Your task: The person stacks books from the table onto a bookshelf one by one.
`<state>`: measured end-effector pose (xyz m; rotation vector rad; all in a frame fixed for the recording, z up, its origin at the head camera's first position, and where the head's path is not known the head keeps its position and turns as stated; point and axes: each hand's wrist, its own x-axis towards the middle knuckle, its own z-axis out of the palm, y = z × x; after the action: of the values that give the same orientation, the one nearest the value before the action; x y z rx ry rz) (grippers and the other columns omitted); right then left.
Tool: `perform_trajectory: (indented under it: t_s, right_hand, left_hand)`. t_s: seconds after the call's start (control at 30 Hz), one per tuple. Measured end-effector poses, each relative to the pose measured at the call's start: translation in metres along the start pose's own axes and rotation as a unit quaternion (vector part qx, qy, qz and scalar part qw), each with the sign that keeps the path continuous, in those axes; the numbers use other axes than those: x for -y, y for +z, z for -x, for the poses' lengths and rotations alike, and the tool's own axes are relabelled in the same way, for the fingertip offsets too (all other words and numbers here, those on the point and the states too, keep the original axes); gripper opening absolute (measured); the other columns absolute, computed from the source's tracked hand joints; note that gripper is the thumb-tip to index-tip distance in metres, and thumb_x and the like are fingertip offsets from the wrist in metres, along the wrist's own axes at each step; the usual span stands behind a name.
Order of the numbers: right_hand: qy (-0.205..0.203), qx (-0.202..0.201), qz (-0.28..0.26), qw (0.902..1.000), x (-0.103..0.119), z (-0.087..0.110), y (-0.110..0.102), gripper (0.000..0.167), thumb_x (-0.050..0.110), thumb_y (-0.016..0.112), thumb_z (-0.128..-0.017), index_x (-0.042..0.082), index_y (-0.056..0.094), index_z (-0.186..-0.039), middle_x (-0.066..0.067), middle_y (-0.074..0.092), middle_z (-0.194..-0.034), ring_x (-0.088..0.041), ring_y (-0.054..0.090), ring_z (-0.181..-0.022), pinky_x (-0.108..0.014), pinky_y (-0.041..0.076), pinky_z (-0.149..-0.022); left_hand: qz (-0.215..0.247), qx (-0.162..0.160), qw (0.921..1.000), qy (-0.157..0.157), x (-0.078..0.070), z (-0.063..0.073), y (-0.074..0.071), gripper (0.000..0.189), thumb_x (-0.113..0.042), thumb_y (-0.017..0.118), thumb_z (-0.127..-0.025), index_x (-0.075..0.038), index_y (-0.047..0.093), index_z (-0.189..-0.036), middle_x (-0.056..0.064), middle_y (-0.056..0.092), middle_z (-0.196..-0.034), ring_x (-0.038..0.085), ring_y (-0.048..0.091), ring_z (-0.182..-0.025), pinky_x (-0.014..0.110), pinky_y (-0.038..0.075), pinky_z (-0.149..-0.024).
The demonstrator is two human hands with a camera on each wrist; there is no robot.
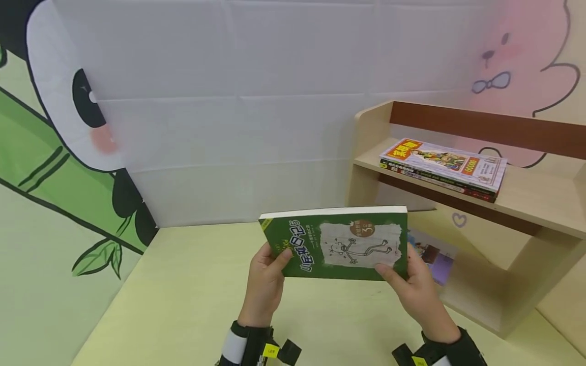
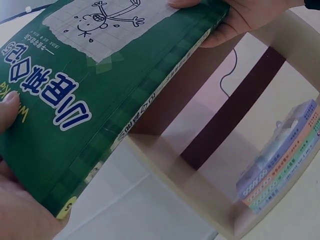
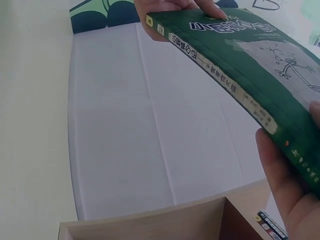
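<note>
A green paperback book (image 1: 333, 244) with a stick-figure drawing on a pale panel is held up by both hands above the table. Its cover faces up, and the title runs sideways near the left end. My left hand (image 1: 265, 284) grips that end, thumb on the cover and fingers mostly hidden underneath. At the opposite end my right hand (image 1: 418, 297) pinches the book, its thumb lying on the cover near the drawing. The book's spine (image 3: 220, 75) shows in the right wrist view, with the right hand (image 3: 295, 195) below its near end.
A light wooden shelf (image 1: 540, 249) stands at the right. Several stacked books (image 1: 444, 165) lie on its upper board. A purple-covered book (image 1: 441, 272) lies on the lower level; pastel spines (image 2: 280, 165) show in the left wrist view. The pale table (image 1: 183, 295) meets a white sheet (image 1: 229, 127) behind.
</note>
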<state>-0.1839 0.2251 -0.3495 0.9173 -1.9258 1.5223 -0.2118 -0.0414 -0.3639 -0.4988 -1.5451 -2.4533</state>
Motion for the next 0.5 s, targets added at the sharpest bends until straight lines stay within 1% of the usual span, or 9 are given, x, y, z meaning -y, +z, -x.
perform_trajectory:
  t_s: [0.13,0.23,0.37,0.5]
  right_hand:
    - [-0.02,-0.036,0.002,0.9991,0.003,-0.003,-0.013,0.051,-0.025,0.053,-0.084,-0.005,0.048,-0.13,0.003,0.065,-0.12,-0.007,0.064,-0.106,-0.018,0.052,-0.08]
    - [-0.028,-0.057,-0.01,0.998,0.007,-0.005,-0.024,0.049,-0.026,0.052,-0.084,-0.006,0.049,-0.128,0.002,0.066,-0.117,-0.008,0.065,-0.103,-0.018,0.053,-0.079]
    - [-0.018,-0.08,0.002,0.9967,0.014,-0.009,-0.039,0.046,-0.025,0.052,-0.085,-0.005,0.049,-0.127,0.003,0.066,-0.115,-0.007,0.066,-0.101,-0.018,0.053,-0.079]
    - [0.005,-0.096,0.017,0.9952,0.024,-0.013,-0.053,0.044,-0.02,0.053,-0.089,-0.003,0.048,-0.129,0.002,0.066,-0.116,-0.008,0.066,-0.102,-0.019,0.053,-0.08]
  left_hand:
    - [-0.006,0.02,0.9998,0.004,-0.001,-0.016,0.017,0.023,-0.005,0.062,-0.093,-0.016,0.066,-0.113,0.0,0.068,-0.104,0.017,0.064,-0.099,0.035,0.049,-0.092]
    - [-0.012,0.04,0.9991,0.007,-0.002,-0.029,0.031,0.025,-0.005,0.062,-0.094,-0.01,0.064,-0.118,0.001,0.068,-0.106,0.018,0.065,-0.1,0.036,0.049,-0.093]
    - [-0.02,0.068,0.9975,0.011,-0.006,-0.045,0.05,0.03,-0.004,0.06,-0.095,-0.003,0.06,-0.125,0.002,0.068,-0.108,0.019,0.065,-0.102,0.037,0.049,-0.094]
    - [-0.021,0.097,0.9949,0.019,-0.012,-0.058,0.07,0.033,-0.002,0.057,-0.096,0.003,0.055,-0.129,0.003,0.067,-0.109,0.019,0.064,-0.102,0.037,0.049,-0.094]
